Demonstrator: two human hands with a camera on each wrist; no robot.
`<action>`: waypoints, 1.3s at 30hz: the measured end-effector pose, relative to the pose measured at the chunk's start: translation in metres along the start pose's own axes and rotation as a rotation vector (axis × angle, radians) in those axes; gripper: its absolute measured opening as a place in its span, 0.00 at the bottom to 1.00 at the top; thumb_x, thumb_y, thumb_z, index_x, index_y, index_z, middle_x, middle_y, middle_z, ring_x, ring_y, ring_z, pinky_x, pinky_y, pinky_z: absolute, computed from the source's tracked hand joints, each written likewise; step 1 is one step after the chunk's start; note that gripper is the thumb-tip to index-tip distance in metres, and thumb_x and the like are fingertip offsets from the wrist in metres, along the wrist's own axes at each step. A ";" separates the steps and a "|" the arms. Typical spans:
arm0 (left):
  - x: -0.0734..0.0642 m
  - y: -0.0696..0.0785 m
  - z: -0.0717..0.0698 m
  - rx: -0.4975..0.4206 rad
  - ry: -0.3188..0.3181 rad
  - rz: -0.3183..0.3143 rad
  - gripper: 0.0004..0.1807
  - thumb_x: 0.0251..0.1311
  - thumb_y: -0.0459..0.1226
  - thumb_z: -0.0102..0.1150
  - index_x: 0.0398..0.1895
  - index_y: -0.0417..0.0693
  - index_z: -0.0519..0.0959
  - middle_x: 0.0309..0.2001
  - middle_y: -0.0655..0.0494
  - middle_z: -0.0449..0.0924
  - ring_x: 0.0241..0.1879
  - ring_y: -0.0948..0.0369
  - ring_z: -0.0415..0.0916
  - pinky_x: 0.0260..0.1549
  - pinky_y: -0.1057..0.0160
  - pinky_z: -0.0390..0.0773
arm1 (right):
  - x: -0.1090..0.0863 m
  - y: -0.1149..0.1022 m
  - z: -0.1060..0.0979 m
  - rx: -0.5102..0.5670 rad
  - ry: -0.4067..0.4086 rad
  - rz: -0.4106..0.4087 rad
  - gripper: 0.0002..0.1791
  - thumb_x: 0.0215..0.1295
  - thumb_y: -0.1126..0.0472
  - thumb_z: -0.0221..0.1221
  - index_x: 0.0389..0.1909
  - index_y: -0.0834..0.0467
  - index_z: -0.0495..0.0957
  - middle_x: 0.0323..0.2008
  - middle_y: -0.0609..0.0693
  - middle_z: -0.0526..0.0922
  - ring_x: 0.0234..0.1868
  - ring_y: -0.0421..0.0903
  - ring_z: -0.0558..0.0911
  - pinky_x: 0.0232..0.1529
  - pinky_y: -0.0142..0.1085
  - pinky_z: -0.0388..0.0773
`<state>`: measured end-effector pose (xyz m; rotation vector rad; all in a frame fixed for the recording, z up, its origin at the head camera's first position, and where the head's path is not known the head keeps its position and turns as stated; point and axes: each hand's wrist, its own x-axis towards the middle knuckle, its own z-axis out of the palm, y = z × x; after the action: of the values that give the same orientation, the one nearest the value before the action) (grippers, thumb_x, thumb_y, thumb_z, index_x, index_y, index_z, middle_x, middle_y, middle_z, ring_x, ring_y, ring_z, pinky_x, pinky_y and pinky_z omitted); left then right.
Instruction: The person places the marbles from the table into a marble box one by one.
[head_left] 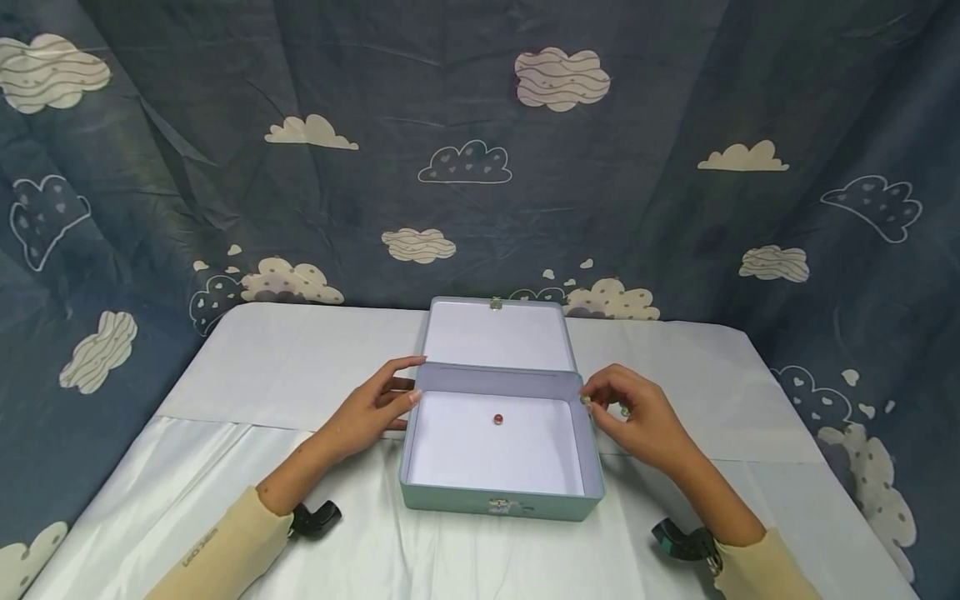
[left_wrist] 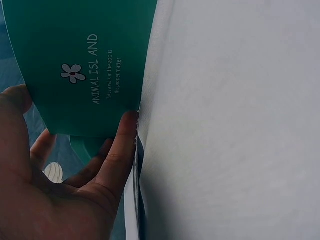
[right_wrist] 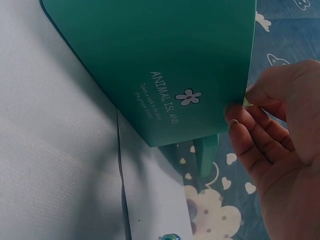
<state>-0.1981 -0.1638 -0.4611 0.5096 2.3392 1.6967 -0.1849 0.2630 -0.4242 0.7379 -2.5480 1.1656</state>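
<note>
Red marble (head_left: 498,419) inside tin box (head_left: 442,497); right hand (head_left: 641,417) pinches green marble (head_left: 585,400); glass marble (right_wrist: 170,237) remains (outside); left hand (head_left: 367,414), fingers apart, touches box.

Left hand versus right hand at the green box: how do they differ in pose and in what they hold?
The left hand has its fingers spread against the left side of the green box; the right hand has its thumb and fingers drawn together by the right side. The right hand pinches a small greenish item; the left hand pinches nothing. Both emerge from beige sleeves.
</note>
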 end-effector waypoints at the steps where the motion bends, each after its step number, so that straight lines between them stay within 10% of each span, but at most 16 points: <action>1: 0.000 0.000 0.000 0.001 0.000 0.002 0.31 0.79 0.51 0.60 0.79 0.79 0.63 0.72 0.39 0.71 0.68 0.44 0.77 0.49 0.54 0.89 | 0.000 0.000 0.000 -0.001 0.001 0.000 0.15 0.64 0.77 0.68 0.46 0.55 0.86 0.43 0.44 0.85 0.37 0.40 0.82 0.40 0.30 0.85; 39: -0.002 0.004 0.002 -0.012 -0.002 -0.003 0.31 0.79 0.50 0.59 0.80 0.77 0.62 0.71 0.39 0.71 0.68 0.44 0.76 0.50 0.54 0.89 | -0.002 0.035 -0.025 -0.112 0.077 0.028 0.12 0.64 0.76 0.68 0.43 0.58 0.85 0.39 0.46 0.86 0.35 0.39 0.82 0.39 0.22 0.80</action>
<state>-0.1953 -0.1619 -0.4578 0.5055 2.3258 1.7069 -0.2013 0.3016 -0.4313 0.6218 -2.5434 1.0288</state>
